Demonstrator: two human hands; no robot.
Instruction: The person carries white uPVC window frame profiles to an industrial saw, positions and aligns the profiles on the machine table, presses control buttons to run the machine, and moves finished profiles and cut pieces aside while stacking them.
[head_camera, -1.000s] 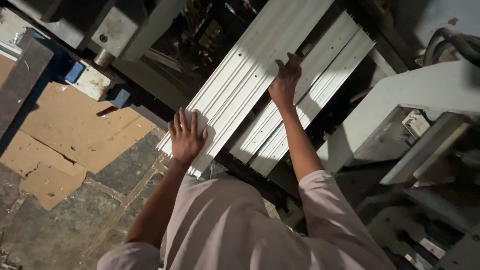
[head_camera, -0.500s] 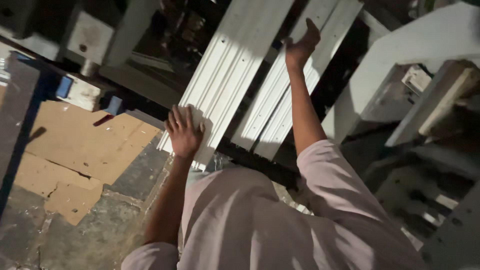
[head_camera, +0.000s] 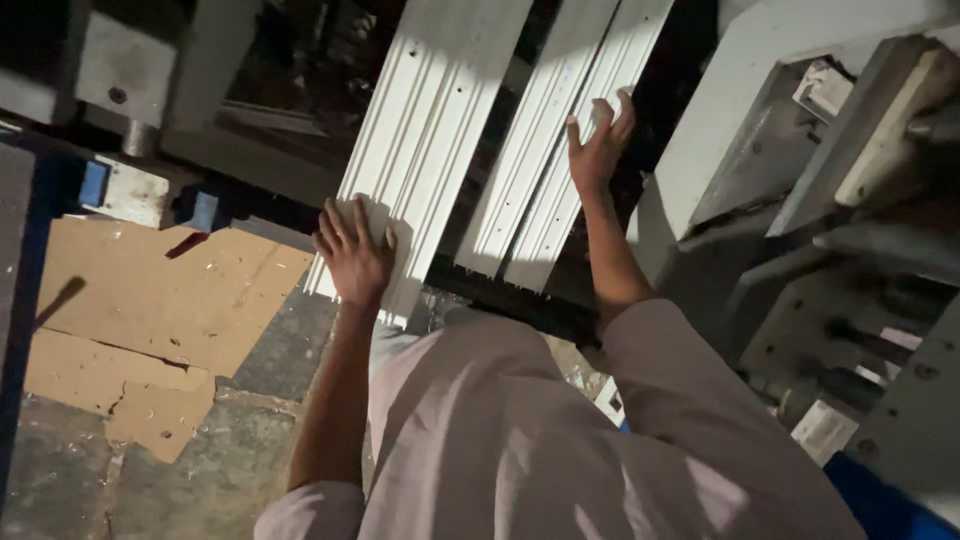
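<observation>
A wide white ribbed panel (head_camera: 430, 130) lies on a dark machine bed, running away from me. My left hand (head_camera: 352, 252) rests flat on its near end, fingers spread. To its right lie two narrower white ribbed strips (head_camera: 560, 130) side by side. My right hand (head_camera: 597, 142) presses on the right edge of those strips, fingers spread and slightly curled, holding nothing. My pale pink shirt (head_camera: 520, 440) fills the lower part of the view.
White and grey machine housing (head_camera: 800, 180) stands at the right. Flattened brown cardboard (head_camera: 150, 300) lies on the concrete floor at the left, beside a blue frame edge (head_camera: 25, 300) and a pale bracket (head_camera: 125, 190).
My right hand has slid from the gap between panel and strips onto the right strips. My left hand stays on the wide panel's near end. The view has shifted.
</observation>
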